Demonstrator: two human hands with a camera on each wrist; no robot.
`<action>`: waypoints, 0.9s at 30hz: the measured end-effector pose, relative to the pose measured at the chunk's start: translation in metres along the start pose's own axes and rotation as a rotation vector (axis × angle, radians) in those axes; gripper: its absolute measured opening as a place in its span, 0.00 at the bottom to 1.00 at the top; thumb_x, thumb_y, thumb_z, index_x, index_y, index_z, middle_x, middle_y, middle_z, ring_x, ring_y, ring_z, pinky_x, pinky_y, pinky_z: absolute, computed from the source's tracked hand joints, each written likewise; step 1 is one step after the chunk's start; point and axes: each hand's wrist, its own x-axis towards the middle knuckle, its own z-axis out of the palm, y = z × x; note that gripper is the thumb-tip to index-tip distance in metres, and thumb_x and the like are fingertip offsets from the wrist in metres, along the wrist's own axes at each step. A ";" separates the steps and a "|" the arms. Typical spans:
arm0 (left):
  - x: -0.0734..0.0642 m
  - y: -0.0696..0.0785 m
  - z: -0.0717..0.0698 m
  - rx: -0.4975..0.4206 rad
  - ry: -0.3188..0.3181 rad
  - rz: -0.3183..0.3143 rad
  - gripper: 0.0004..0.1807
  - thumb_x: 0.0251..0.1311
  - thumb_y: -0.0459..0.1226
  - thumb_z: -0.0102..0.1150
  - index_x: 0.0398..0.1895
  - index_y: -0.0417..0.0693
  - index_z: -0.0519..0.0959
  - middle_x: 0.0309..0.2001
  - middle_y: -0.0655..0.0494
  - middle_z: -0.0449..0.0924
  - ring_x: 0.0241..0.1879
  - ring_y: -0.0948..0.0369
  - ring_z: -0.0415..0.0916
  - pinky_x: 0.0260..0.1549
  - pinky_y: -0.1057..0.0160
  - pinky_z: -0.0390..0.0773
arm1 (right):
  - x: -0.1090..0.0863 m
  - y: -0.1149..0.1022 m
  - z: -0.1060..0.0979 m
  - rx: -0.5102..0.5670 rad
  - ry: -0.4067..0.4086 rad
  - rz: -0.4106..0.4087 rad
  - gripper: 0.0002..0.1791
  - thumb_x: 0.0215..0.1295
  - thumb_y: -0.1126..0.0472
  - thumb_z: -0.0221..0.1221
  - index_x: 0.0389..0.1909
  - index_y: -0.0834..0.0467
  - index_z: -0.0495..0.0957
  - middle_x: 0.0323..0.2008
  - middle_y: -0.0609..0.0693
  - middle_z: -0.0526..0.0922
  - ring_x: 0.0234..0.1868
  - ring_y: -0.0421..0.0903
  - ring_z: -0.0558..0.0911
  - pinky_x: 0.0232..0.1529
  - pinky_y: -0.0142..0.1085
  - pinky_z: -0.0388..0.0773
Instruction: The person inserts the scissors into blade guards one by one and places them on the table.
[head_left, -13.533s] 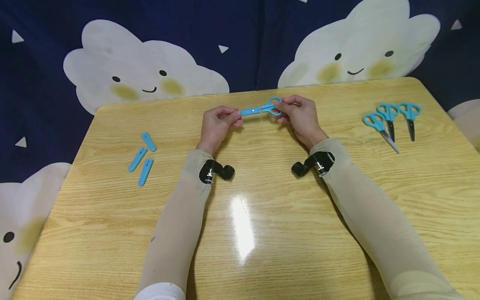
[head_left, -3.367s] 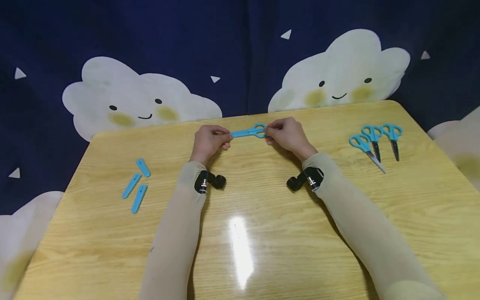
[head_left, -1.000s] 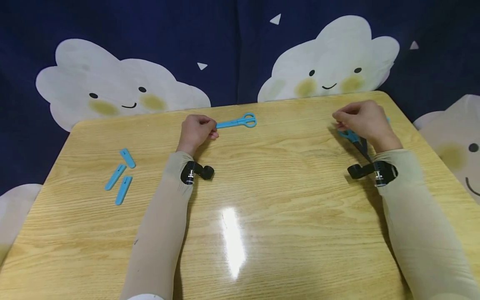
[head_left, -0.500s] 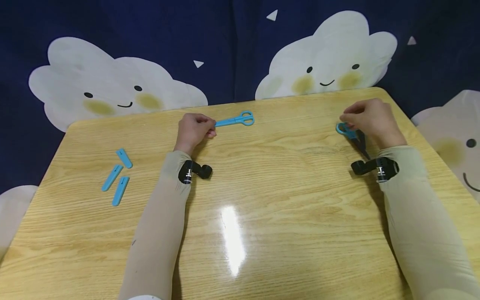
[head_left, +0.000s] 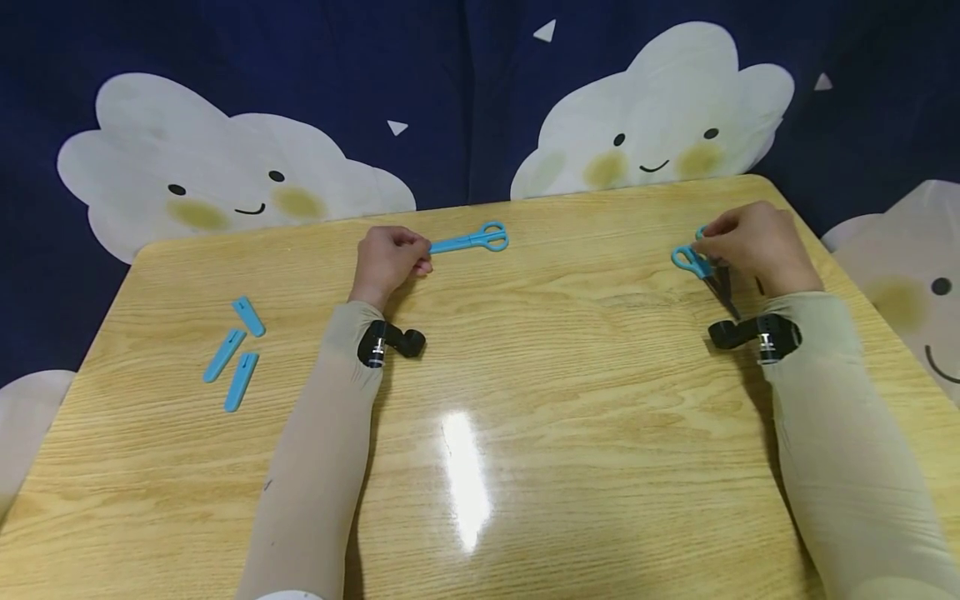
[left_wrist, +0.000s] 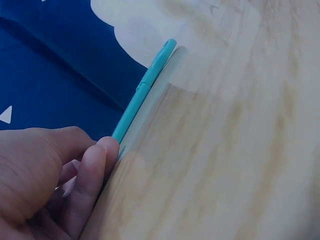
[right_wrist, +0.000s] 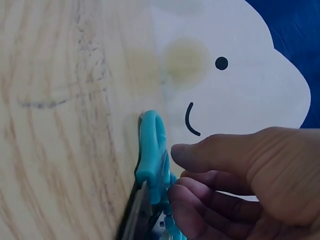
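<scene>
Sheathed scissors (head_left: pixel 474 240) are pinched in L grip (head_left: pixel 386 260), 1 pr. prob. done; 3 sheaths (head_left: pixel 242 382) left unused; R grip (head_left: pixel 761 246) is spread beside bare scissors (head_left: pixel 700 267), still to do.

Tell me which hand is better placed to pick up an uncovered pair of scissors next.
Probably the right hand: it is close beside the blue handles of the uncovered scissors, whereas the left hand, farther off, pinches the covered scissors.

Both arms (head_left: pixel 315 454) stretch forward, left hand (head_left: pixel 384 260) pinching, right hand (head_left: pixel 761 246) loosely curled
</scene>
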 end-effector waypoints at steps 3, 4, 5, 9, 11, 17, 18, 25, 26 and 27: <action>-0.001 0.001 0.000 0.008 -0.001 -0.006 0.10 0.63 0.39 0.58 0.39 0.44 0.84 0.24 0.57 0.83 0.19 0.70 0.82 0.27 0.71 0.83 | 0.000 0.000 0.001 -0.004 -0.007 0.002 0.26 0.59 0.45 0.64 0.49 0.62 0.81 0.38 0.62 0.87 0.30 0.47 0.85 0.27 0.35 0.71; -0.001 0.001 -0.001 0.009 -0.002 -0.007 0.10 0.63 0.39 0.58 0.40 0.44 0.84 0.24 0.57 0.84 0.19 0.70 0.82 0.27 0.71 0.83 | 0.000 0.000 0.002 -0.003 -0.008 0.000 0.26 0.59 0.46 0.64 0.49 0.62 0.81 0.38 0.62 0.87 0.30 0.47 0.86 0.27 0.35 0.71; -0.001 0.001 -0.001 0.009 -0.003 -0.008 0.10 0.63 0.39 0.58 0.40 0.44 0.84 0.24 0.57 0.84 0.19 0.70 0.82 0.27 0.71 0.83 | 0.000 0.000 0.002 -0.004 -0.007 -0.003 0.26 0.59 0.46 0.65 0.48 0.62 0.81 0.39 0.62 0.87 0.31 0.48 0.85 0.27 0.35 0.71; -0.001 0.000 -0.001 -0.004 -0.003 -0.003 0.10 0.63 0.39 0.58 0.40 0.43 0.84 0.24 0.56 0.84 0.19 0.69 0.82 0.27 0.70 0.84 | -0.001 -0.001 0.002 -0.010 -0.005 -0.013 0.26 0.58 0.45 0.65 0.48 0.61 0.82 0.41 0.62 0.87 0.36 0.51 0.84 0.29 0.35 0.70; -0.001 0.000 -0.001 -0.004 -0.003 -0.005 0.10 0.63 0.39 0.58 0.40 0.43 0.84 0.24 0.56 0.84 0.19 0.69 0.82 0.27 0.70 0.84 | -0.001 -0.002 0.003 -0.014 -0.007 -0.016 0.27 0.58 0.44 0.65 0.48 0.61 0.82 0.41 0.61 0.87 0.37 0.52 0.84 0.29 0.35 0.70; -0.002 0.001 0.000 0.000 -0.008 -0.013 0.10 0.62 0.39 0.58 0.40 0.43 0.84 0.24 0.56 0.84 0.19 0.70 0.82 0.27 0.71 0.83 | -0.003 0.000 0.002 -0.011 -0.042 0.001 0.32 0.57 0.39 0.64 0.49 0.62 0.81 0.46 0.64 0.85 0.37 0.52 0.84 0.28 0.36 0.69; -0.002 0.001 0.001 -0.001 -0.008 -0.012 0.10 0.62 0.39 0.58 0.40 0.43 0.84 0.24 0.57 0.84 0.19 0.70 0.82 0.26 0.71 0.83 | -0.003 0.000 0.002 -0.013 -0.046 0.000 0.33 0.57 0.38 0.64 0.49 0.62 0.81 0.48 0.64 0.84 0.37 0.52 0.83 0.28 0.36 0.69; -0.003 0.003 0.001 0.016 -0.002 0.000 0.10 0.63 0.40 0.59 0.39 0.44 0.84 0.24 0.57 0.84 0.19 0.70 0.82 0.25 0.72 0.82 | -0.002 0.001 0.003 -0.031 -0.047 -0.040 0.33 0.56 0.37 0.64 0.49 0.61 0.81 0.43 0.62 0.85 0.33 0.49 0.82 0.28 0.35 0.70; -0.003 0.003 0.001 0.017 -0.002 0.003 0.10 0.63 0.40 0.59 0.39 0.44 0.84 0.24 0.57 0.84 0.19 0.70 0.82 0.26 0.72 0.82 | -0.002 0.000 0.003 -0.029 -0.050 -0.042 0.33 0.56 0.37 0.64 0.49 0.61 0.81 0.40 0.62 0.86 0.32 0.49 0.82 0.27 0.35 0.71; -0.003 0.003 0.001 0.019 -0.002 0.004 0.10 0.63 0.40 0.59 0.39 0.43 0.84 0.24 0.57 0.84 0.19 0.70 0.82 0.26 0.72 0.82 | -0.002 -0.001 0.003 -0.026 -0.053 -0.044 0.32 0.57 0.37 0.64 0.49 0.61 0.81 0.38 0.60 0.87 0.31 0.48 0.82 0.27 0.36 0.71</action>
